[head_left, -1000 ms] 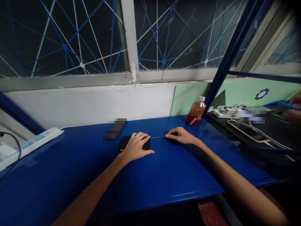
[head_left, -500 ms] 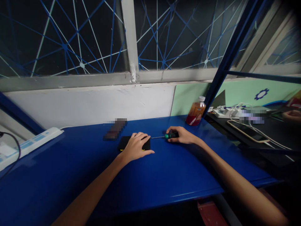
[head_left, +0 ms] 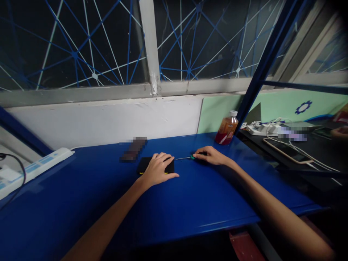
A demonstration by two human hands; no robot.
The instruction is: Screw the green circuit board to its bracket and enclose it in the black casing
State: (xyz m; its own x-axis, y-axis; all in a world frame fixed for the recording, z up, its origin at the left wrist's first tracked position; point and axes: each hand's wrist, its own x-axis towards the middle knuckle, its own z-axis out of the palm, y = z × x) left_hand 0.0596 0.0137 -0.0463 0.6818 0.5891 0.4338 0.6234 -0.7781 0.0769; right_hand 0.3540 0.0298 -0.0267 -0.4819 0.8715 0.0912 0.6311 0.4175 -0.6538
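A flat black device (head_left: 144,165) with yellow marks on its near edge lies on the blue table (head_left: 190,203). My left hand (head_left: 157,169) rests palm down on it and covers most of its right half. My right hand (head_left: 210,156) lies just to the right, fingers closed over the green-and-black handle of a small screwdriver (head_left: 186,158). The thin metal shaft points left toward the device's right edge, and its tip is close to my left fingers. The screwdriver stays low on the table surface.
A bottle of orange drink (head_left: 227,128) stands at the table's back right. A dark blurred object (head_left: 133,148) lies behind the device. A white power strip (head_left: 35,167) sits at the left. The neighbouring bench holds a phone (head_left: 288,151) and cables; another person's hand (head_left: 339,132) shows far right.
My right hand shifted slightly on the screwdriver handle: half a second ago more of the green handle showed, now the fingers cover it again. My left hand has not moved.
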